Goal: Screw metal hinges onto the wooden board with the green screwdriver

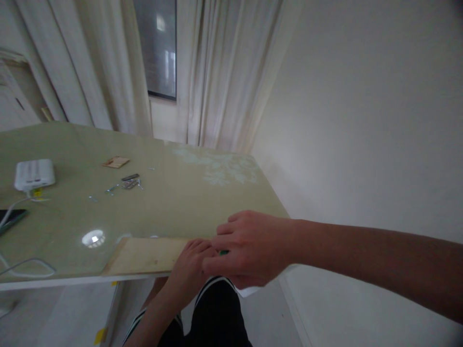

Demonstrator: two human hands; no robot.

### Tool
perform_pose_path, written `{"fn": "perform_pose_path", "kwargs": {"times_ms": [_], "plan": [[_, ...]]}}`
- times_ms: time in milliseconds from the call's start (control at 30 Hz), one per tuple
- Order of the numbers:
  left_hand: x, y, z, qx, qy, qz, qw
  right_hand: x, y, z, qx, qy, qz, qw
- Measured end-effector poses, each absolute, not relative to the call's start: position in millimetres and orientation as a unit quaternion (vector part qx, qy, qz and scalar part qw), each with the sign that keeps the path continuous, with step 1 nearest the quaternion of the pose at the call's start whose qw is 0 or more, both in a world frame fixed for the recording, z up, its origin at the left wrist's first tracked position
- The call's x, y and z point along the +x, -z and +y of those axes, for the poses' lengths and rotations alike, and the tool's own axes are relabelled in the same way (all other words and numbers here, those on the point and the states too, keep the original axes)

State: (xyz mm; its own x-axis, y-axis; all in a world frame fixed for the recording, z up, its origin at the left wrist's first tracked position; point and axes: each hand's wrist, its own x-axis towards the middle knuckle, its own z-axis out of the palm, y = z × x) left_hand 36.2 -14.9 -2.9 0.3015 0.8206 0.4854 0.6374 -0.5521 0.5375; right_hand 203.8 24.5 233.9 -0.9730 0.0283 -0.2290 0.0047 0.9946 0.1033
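Note:
A pale wooden board lies flat along the table's near edge. Over its right end, my left hand bends its fingers onto the top, with the wrist below the table edge, gripping the board there. Close against it, my right hand is closed with curled fingers. A small bit of green shows between the two hands; most of that thing is hidden by the right hand, so its kind cannot be made out. The board's right end is covered by the hands.
On the greenish table lie small metal hardware pieces, a thin square wooden piece, a white box-shaped device with a white cable, and a dark phone-like thing. A wall stands at the right.

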Motion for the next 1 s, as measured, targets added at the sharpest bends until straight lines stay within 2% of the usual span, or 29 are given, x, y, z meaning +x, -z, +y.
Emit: {"fn": "perform_pose_path", "kwargs": {"times_ms": [33, 167, 233, 300, 433, 467, 600, 667, 733, 833, 900, 1000], "plan": [[36, 4, -15, 0.799, -0.373, 0.455, 0.125, 205, -233, 24, 0.039, -0.053, 0.991, 0.116], [34, -1, -12, 0.811, -0.349, 0.442, 0.156, 208, -230, 32, 0.328, -0.063, 0.933, 0.134], [33, -5, -11, 0.815, -0.342, 0.435, 0.171, 209, -230, 36, 0.374, -0.062, 0.915, 0.137], [31, -7, -10, 0.820, -0.342, 0.422, 0.181, 211, -233, 35, 0.318, -0.057, 0.937, 0.133], [29, -6, -11, 0.811, -0.358, 0.425, 0.184, 210, -238, 26, 0.090, -0.054, 0.988, 0.110], [30, -5, -11, 0.806, -0.360, 0.431, 0.187, 209, -238, 25, 0.080, -0.054, 0.989, 0.110], [32, -7, -9, 0.805, -0.349, 0.432, 0.207, 199, -233, 34, 0.313, -0.092, 0.935, 0.143], [33, -7, -9, 0.806, -0.344, 0.435, 0.209, 197, -232, 36, 0.379, -0.112, 0.905, 0.159], [34, -5, -10, 0.804, -0.341, 0.443, 0.201, 197, -233, 30, 0.330, -0.112, 0.923, 0.162], [37, -1, -11, 0.801, -0.347, 0.455, 0.174, 201, -238, 15, 0.145, -0.085, 0.976, 0.139], [39, 0, -12, 0.799, -0.352, 0.460, 0.164, 203, -239, 9, 0.083, -0.060, 0.987, 0.122], [39, -5, -12, 0.797, -0.343, 0.462, 0.182, 204, -237, 17, 0.219, -0.069, 0.965, 0.123]]}}
